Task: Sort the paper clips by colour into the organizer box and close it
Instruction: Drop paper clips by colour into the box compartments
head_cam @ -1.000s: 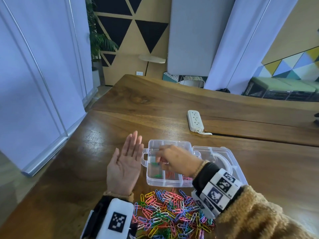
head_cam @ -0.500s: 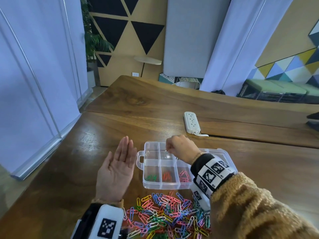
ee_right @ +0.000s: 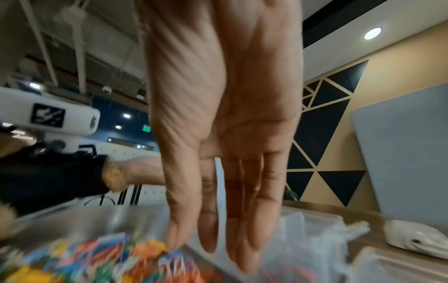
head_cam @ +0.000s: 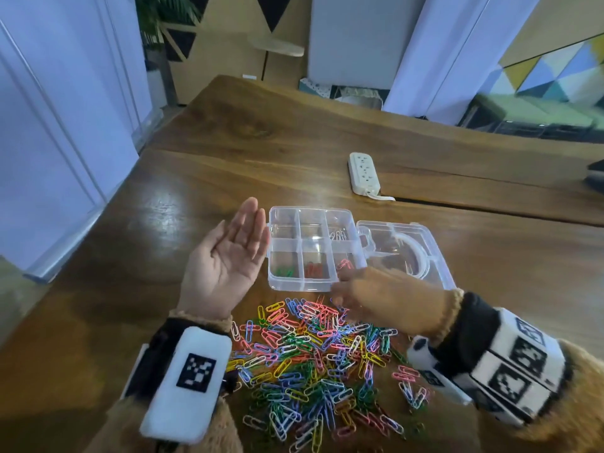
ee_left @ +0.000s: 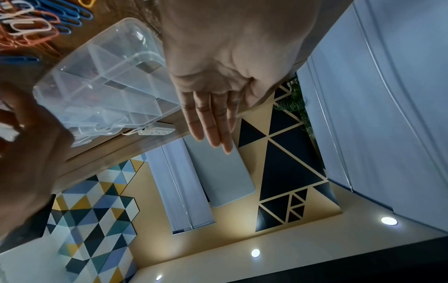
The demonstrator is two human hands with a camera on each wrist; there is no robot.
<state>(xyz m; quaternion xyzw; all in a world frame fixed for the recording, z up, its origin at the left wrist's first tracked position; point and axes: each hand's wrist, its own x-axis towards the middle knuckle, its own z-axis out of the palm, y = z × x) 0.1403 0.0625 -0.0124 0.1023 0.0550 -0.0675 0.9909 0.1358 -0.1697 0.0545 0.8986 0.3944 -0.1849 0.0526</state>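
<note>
Right hand now over clips

open organizer box, paper clips, left hand

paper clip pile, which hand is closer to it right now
Right. The right hand hangs just over the far edge of the paper clip pile, fingers pointing down at it. The left hand lies palm up beside the organizer box, beyond the pile.
</note>
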